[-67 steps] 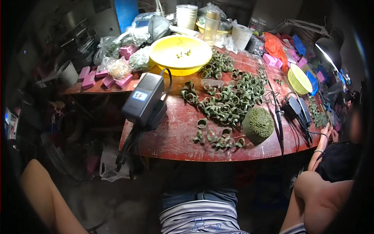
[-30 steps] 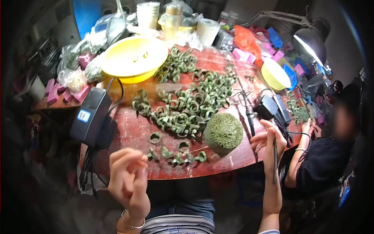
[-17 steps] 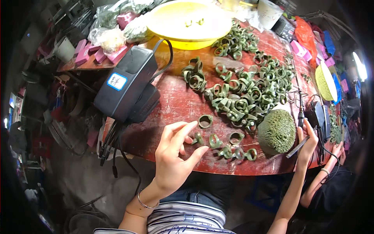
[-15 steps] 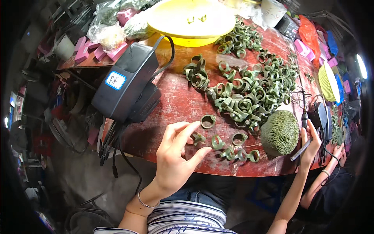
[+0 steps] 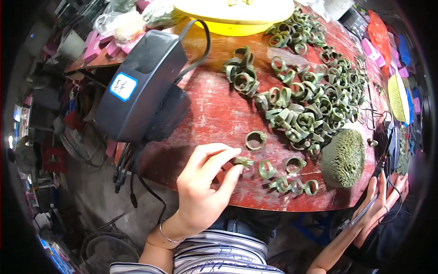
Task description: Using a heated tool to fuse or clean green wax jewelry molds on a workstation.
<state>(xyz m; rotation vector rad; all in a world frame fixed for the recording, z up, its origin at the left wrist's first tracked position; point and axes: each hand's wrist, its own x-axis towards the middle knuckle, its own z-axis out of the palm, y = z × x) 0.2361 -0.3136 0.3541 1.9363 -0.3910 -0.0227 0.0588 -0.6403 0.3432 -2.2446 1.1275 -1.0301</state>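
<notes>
My left hand point(image 5: 198, 189) is closed, thumb and fingertips pinched on a small green ring point(image 5: 244, 161) just above the red tabletop. Beside it lie several more green rings point(image 5: 267, 169), loose near the table's front edge. A large heap of such rings point(image 5: 315, 107) spreads beyond. My right hand point(image 5: 372, 201), at the table's right edge, is wrapped round a thin grey metal tool point(image 5: 365, 210) and a black pen-like tool point(image 5: 378, 171) with a cord. Left of it stands a rough green sponge-like block point(image 5: 343, 159).
A black device point(image 5: 146, 77) with a handle and a label stands at the left, cables hanging off the edge. At the back is a yellow basin point(image 5: 237, 20). Pink blocks point(image 5: 93, 47) and plastic bags lie far left. Another person's hand point(image 5: 400, 183) is close beside my right hand.
My left thumb and fingers have closed on the green ring. My right hand has moved right and lower with its tools, away from the green block. The view has shifted slightly.
</notes>
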